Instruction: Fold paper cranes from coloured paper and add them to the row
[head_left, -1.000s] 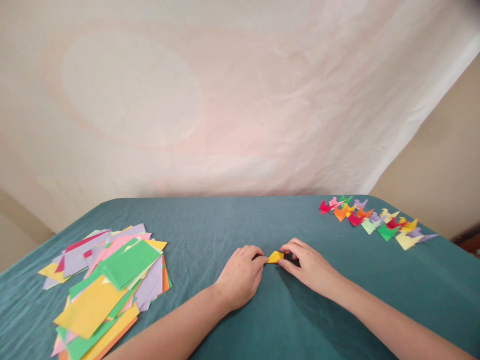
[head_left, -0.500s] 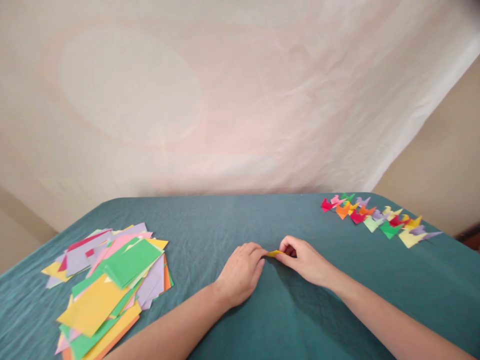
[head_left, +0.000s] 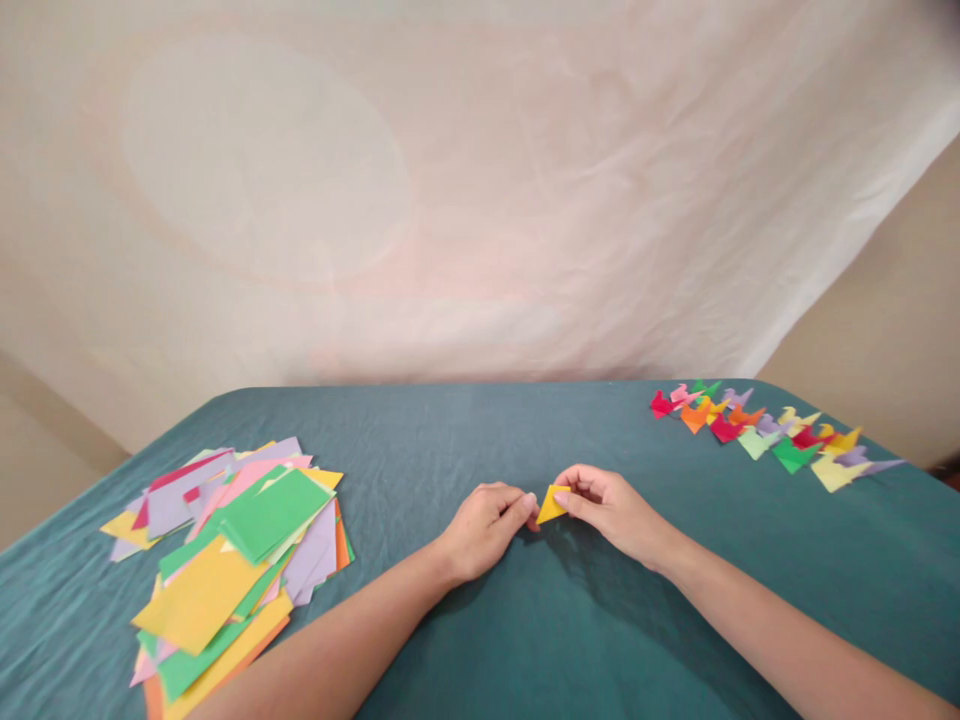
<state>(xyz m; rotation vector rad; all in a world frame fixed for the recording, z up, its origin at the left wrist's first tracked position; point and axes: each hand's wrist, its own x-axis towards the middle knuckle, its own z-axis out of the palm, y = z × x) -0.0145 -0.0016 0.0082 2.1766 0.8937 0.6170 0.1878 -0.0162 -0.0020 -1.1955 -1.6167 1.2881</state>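
Observation:
A small folded piece of yellow paper [head_left: 553,504], roughly diamond-shaped, is held just above the middle of the cloth. My right hand [head_left: 611,508] pinches its right side between thumb and fingers. At the left edge of the paper, my left hand [head_left: 487,528] has its thumb and fingers closed together at the lower left corner; the fingertips partly hide that spot.
To the left lies a loose, overlapping pile of coloured paper sheets [head_left: 281,515]. Several small folded paper birds [head_left: 795,455] in mixed colours stand in rows at the far right. A dark green cloth [head_left: 450,430] covers the table, with a pale sheet [head_left: 480,200] hanging behind.
The yellow paper has turned from nearly edge-on to show its flat diamond face. My left hand has rolled from palm-down to thumb-up at its corner. The view has shifted slightly.

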